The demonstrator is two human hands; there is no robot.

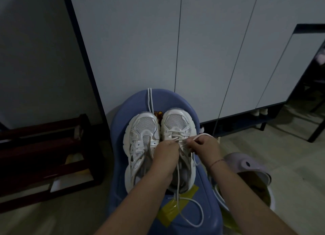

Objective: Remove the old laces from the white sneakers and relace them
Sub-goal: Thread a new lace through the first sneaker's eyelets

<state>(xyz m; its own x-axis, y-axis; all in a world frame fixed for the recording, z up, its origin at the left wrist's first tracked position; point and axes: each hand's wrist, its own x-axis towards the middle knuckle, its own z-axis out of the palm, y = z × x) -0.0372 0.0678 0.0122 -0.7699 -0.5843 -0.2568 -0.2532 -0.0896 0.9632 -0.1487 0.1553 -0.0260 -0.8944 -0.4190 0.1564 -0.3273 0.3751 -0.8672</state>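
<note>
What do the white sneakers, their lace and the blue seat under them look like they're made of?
The white sneakers show open mesh toe panels under glossy, pearly overlays, probably synthetic leather. The lace is a round, matte woven cord, likely polyester or cotton. The blue seat looks like smooth moulded plastic with a rounded rim.

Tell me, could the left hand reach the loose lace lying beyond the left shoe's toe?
Probably yes. The loose lace lies bare on the stool, nothing covering it. But the left hand seems to pinch the right shoe's lace and must let go first.
</note>
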